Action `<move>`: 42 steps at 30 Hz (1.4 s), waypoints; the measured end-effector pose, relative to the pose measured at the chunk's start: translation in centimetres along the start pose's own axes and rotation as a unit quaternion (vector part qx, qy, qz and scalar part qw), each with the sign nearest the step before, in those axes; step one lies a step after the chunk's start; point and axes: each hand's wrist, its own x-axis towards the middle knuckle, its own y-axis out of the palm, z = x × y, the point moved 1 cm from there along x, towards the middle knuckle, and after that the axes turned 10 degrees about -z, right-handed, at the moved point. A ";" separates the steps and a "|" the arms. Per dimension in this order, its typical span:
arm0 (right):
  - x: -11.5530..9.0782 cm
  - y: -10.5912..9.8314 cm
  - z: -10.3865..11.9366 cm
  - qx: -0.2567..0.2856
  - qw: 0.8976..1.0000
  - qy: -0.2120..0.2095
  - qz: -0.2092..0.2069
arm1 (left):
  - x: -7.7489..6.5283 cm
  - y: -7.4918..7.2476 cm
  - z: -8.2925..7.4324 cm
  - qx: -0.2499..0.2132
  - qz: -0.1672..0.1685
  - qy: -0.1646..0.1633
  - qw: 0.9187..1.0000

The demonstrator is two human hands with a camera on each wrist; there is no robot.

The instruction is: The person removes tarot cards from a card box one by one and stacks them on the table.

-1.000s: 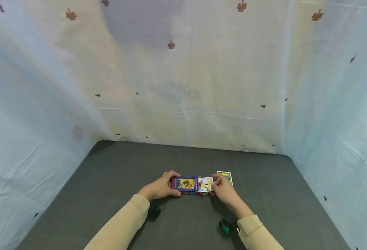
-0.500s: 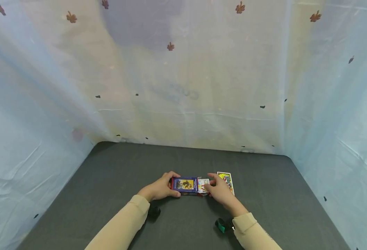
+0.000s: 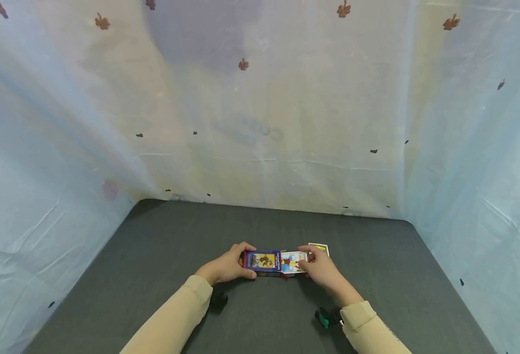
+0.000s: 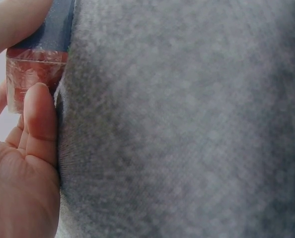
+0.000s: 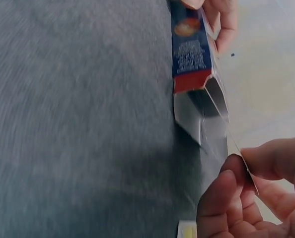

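A blue tarot-style card box (image 3: 261, 261) with a yellow picture on its face lies on the dark table. My left hand (image 3: 228, 265) grips its left end between thumb and fingers; the left wrist view shows the reddish end (image 4: 34, 74) of the box under clear wrap. From the open right end a picture card (image 3: 290, 262) sticks out partway. My right hand (image 3: 322, 271) pinches the card's outer end, thumb on top. In the right wrist view this card appears edge-on above the box's open flaps (image 5: 187, 113). A second card (image 3: 319, 246) lies beyond the right hand, mostly hidden by it.
The dark grey cloth table (image 3: 224, 223) extends on all sides of the box. Pale curtains (image 3: 260, 108) with brown leaf shapes enclose the back and both sides. A black wrist device (image 3: 322, 318) with a green patch sits below the right hand.
My right hand shifted left, covering more of the card, then back right; the card now protrudes farther from the box than before. The left hand and box stay put.
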 end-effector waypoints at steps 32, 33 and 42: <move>-0.5 -0.4 -0.4 -0.035 0.999 -0.011 0.031 | 0.0 0.1 0.0 0.002 -0.001 -0.001 1.000; -0.6 -0.4 -0.3 -0.034 0.999 -0.012 0.034 | 0.0 0.1 0.0 0.002 -0.001 -0.001 1.000; -0.9 -0.8 -0.1 -0.038 0.998 -0.024 0.045 | 0.2 0.0 0.3 -0.004 0.003 0.000 1.000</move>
